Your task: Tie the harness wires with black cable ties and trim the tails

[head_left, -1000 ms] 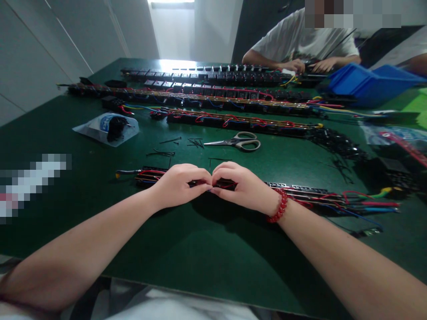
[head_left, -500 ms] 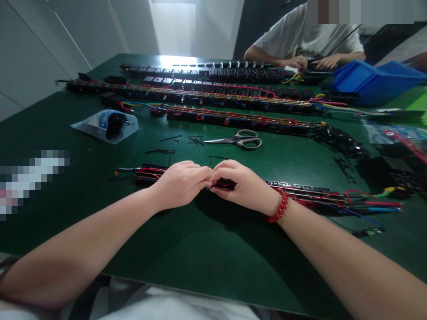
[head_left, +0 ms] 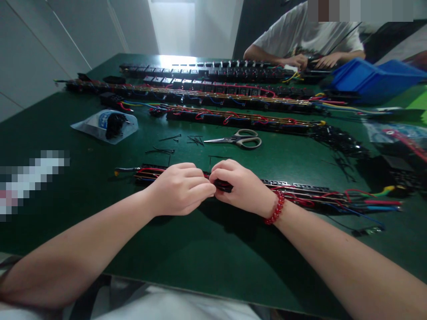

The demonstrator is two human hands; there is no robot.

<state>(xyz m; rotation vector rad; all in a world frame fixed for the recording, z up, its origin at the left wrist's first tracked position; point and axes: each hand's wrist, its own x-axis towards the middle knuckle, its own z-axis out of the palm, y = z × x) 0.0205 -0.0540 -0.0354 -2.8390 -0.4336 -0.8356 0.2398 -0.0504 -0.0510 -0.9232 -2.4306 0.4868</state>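
A long black strip with red, blue and brass-coloured wiring (head_left: 307, 195) lies across the green table in front of me. Over its left-middle part, my left hand (head_left: 183, 189) is closed, fingertips pinched together at the strip's near edge. My right hand (head_left: 235, 184), with a red bead bracelet at the wrist, curls thumb and fingers round toward the same spot. The two hands' fingertips meet there, and whatever they pinch is hidden. Just beyond lie loose black cable ties (head_left: 160, 151) and a pair of scissors (head_left: 238, 139), blades pointing left.
Several more wired strips (head_left: 240, 121) lie farther back. A plastic bag of black cable ties (head_left: 113, 126) is at left, a loose black pile (head_left: 340, 140) at right. A blue bin (head_left: 370, 82) stands back right, beside a co-worker's hands (head_left: 328, 61).
My left hand has rolled over and dropped slightly, its fingers now nearer the strip's front edge. My right hand has shifted a little left. The strip stays in place.
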